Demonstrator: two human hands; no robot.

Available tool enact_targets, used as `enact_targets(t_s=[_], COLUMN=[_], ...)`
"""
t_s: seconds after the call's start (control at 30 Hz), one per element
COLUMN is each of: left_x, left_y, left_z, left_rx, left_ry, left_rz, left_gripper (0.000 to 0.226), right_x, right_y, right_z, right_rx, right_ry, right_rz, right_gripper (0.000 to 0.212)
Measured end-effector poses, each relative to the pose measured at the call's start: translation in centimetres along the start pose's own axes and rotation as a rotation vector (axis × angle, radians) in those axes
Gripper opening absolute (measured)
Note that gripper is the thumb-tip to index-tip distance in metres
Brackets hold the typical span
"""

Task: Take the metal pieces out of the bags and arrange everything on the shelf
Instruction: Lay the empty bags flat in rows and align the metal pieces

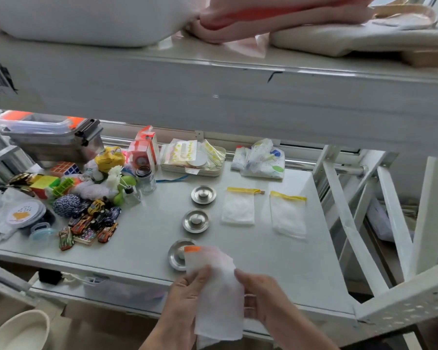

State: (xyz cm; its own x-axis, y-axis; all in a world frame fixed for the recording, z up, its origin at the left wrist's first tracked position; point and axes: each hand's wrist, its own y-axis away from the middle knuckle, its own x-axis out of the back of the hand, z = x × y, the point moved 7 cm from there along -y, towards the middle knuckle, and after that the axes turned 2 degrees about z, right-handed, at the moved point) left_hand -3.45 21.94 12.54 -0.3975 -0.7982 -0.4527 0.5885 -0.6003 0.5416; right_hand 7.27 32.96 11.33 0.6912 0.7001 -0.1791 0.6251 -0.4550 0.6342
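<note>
Three round metal pieces lie in a line on the pale shelf (147,231): a far one (203,195), a middle one (196,220) and a near one (178,253), partly hidden. Two flat white mesh bags with yellow tops lie to their right, the left bag (239,208) and the right bag (288,215). I hold a third white bag with an orange top (216,286) over the shelf's front edge. My left hand (186,301) grips its left side and my right hand (262,299) its right side.
Toys crowd the shelf's left: toy cars (91,224), puzzle cubes (65,168), a small glass jar (146,179). A tray of packets (195,157) and a printed cloth bundle (262,159) sit at the back. An upper shelf beam (213,97) hangs above. White frame bars (352,223) stand at right.
</note>
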Motion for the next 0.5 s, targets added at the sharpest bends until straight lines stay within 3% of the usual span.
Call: enact_targets(t_s=[0.07, 0.2, 0.37, 0.5], left_x=[-0.2, 1.2, 3.9, 6.0], left_y=[0.1, -0.1, -0.2, -0.2], left_z=[0.5, 2.1, 3.4, 4.4], left_rx=[-0.009, -0.112, -0.113, -0.089], left_ry=[-0.036, -0.069, -0.094, -0.078], left_rz=[0.027, 0.101, 0.124, 0.127], left_gripper=[0.051, 0.048, 0.058, 0.064], right_x=[-1.4, -0.7, 1.1, 2.1], right_y=[0.3, 0.3, 0.9, 0.2], right_z=[1.0, 0.3, -2.5, -5.7], right_rx=[0.064, 0.225, 0.377, 0.504], right_ry=[-0.081, -0.148, -0.062, -0.025], right_rz=[-0.014, 0.193, 0.379, 0.434], right_gripper=[0.026, 0.061, 0.019, 0.014])
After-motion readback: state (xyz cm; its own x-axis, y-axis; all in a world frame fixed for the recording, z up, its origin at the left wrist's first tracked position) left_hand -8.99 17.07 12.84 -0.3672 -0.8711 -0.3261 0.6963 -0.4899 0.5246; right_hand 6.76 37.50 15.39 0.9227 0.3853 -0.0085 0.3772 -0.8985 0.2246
